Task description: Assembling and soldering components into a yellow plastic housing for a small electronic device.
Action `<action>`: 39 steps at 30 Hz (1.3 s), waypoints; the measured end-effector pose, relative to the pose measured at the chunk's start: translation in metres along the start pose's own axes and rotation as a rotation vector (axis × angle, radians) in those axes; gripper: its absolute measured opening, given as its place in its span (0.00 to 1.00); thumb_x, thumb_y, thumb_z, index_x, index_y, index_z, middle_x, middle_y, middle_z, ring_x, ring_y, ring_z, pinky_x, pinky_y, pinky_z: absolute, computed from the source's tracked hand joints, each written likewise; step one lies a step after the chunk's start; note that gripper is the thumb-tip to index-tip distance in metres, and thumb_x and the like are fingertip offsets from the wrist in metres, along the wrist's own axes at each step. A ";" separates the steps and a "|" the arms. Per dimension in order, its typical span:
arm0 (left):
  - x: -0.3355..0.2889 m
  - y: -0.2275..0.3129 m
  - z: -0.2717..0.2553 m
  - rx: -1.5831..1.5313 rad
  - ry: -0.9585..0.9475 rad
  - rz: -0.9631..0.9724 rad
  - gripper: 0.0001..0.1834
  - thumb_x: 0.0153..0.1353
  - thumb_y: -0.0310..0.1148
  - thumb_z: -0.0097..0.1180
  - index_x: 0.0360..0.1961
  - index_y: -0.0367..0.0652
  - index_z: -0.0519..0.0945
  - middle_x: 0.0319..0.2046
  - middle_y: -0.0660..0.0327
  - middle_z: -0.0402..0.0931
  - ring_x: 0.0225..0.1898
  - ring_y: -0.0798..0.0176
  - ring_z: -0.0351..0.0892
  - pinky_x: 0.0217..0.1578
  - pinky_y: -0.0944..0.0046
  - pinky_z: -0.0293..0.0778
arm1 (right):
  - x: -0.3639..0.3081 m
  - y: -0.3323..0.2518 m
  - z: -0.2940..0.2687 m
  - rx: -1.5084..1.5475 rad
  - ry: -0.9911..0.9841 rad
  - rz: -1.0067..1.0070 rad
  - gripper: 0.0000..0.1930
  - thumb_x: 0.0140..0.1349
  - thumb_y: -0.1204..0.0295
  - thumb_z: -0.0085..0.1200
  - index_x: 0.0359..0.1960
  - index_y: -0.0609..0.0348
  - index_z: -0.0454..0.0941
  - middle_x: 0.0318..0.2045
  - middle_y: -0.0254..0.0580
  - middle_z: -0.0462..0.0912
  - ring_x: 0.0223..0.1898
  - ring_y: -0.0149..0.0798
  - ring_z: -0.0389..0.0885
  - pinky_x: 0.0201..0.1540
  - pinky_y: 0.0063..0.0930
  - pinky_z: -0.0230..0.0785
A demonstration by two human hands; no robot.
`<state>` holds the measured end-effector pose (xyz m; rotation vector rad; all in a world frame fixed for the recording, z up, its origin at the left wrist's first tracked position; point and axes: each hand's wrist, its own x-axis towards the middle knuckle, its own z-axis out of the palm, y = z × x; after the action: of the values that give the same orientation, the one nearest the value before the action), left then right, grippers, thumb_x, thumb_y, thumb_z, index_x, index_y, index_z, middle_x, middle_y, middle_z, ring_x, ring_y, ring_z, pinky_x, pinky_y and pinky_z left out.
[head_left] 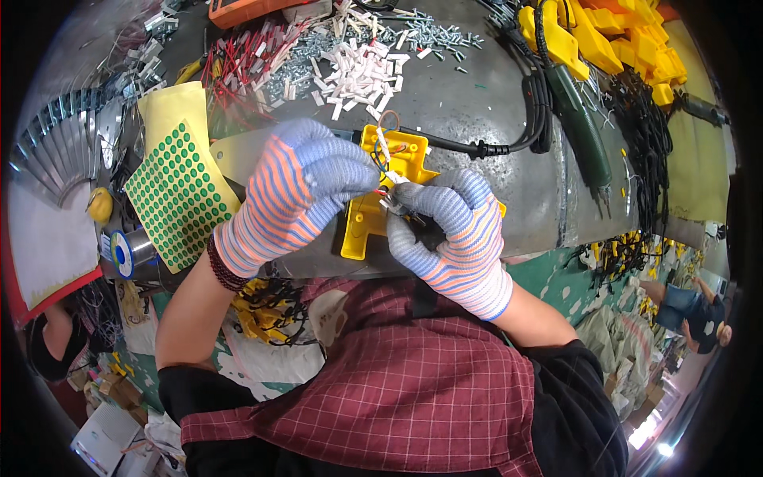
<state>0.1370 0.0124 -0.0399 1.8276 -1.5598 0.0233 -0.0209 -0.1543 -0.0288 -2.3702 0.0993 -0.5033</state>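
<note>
A yellow plastic housing [365,236] lies on the bench edge between my gloved hands. Coloured wires and a white sleeve [383,146] stand up out of it, and a black power cord [445,140] runs in from the right. My left hand [298,187] is closed in a pinch beside the wires, a bit of red showing at its fingertips; what it grips is mostly hidden. My right hand [459,234] is closed too, thumb and fingers pinching the wires over the housing, near a small silvery part. Both gloves are striped orange and blue.
Piles of white sleeves [362,75], screws [441,36] and red wires [226,67] lie at the far side. Left are a sheet of green round stickers [176,191] and a solder spool [133,251]. Right are a green power screwdriver [579,131] and yellow housings [628,40].
</note>
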 end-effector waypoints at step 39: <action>0.000 -0.009 -0.017 -0.180 -0.274 -0.351 0.09 0.61 0.24 0.48 0.42 0.35 0.75 0.42 0.52 0.74 0.45 0.55 0.73 0.52 0.57 0.69 | -0.004 0.005 0.019 0.051 0.065 -0.061 0.22 0.46 0.58 0.60 0.42 0.54 0.77 0.34 0.47 0.73 0.37 0.51 0.73 0.40 0.46 0.62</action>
<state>0.1518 0.0211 -0.0315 1.9925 -1.3435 -0.5326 -0.0169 -0.1453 -0.0467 -2.3135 0.0431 -0.6050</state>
